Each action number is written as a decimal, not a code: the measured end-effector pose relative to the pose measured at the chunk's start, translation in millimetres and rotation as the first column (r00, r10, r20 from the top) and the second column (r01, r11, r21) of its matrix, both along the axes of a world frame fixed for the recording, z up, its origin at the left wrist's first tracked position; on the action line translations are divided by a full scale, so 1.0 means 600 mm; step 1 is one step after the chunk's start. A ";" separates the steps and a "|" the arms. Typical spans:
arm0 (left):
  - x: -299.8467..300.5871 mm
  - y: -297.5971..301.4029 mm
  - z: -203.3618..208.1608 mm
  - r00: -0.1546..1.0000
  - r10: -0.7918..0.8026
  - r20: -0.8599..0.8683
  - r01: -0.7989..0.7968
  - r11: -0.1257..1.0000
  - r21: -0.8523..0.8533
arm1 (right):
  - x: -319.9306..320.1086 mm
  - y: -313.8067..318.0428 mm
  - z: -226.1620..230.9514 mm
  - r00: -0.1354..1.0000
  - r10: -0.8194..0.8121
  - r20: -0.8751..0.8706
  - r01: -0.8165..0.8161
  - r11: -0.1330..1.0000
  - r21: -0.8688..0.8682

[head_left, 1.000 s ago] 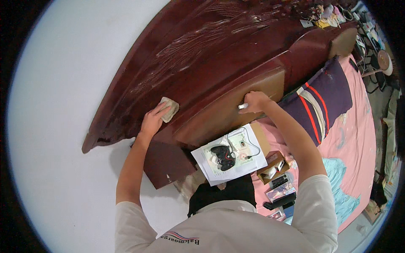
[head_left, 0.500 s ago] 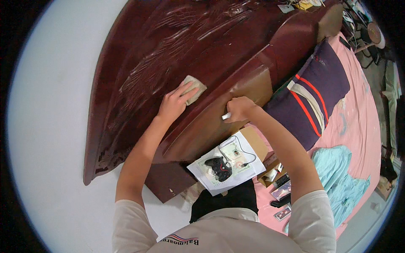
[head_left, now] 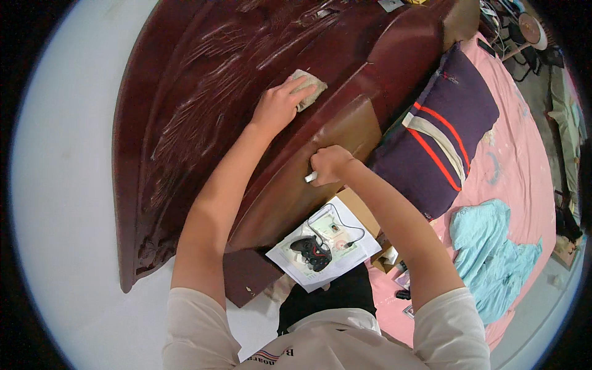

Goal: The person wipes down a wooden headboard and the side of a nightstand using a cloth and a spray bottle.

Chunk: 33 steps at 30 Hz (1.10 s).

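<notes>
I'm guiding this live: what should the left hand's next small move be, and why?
Probably slide the beige cloth slightly rightward along the dark red headboard: the left hand has its fingers over the cloth, and uncovered headboard lies just beyond the cloth's right edge.

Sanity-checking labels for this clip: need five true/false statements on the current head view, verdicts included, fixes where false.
1. The left hand has its fingers on a pale cloth at the dark red headboard. True.
2. The right hand is open and empty. False: it is closed around a small white object.
3. The black game controller lies on white paper. True.
4. The pillow is plain white. False: it is dark purple with red stripes and a pale band.
5. The light blue fabric hangs over the headboard. False: it lies on the pink sheet.
</notes>
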<state>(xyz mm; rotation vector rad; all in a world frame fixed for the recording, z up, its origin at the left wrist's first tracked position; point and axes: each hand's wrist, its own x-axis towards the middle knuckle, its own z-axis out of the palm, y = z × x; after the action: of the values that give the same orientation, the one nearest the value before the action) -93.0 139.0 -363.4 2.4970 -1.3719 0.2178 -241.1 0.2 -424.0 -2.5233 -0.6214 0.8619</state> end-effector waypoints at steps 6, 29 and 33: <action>0.023 -0.032 -0.012 1.000 -0.009 0.001 0.009 0.999 -0.039 | 0.001 0.007 0.013 0.999 0.003 -0.043 -0.006 0.998 -0.065; 0.147 -0.242 -0.024 1.000 0.024 -0.016 -0.026 0.988 -0.154 | 0.002 0.005 0.000 0.999 0.001 -0.038 -0.001 1.000 -0.004; 0.161 -0.266 -0.020 1.000 0.004 -0.028 -0.008 0.988 -0.151 | 0.003 -0.005 0.009 0.998 0.007 -0.062 -0.007 1.000 0.002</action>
<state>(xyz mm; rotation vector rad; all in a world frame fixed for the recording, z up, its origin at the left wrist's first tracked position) 3.6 -20.6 -375.3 2.3706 -1.2870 0.2766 -239.5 -3.1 -418.6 -2.4842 -0.6111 0.9383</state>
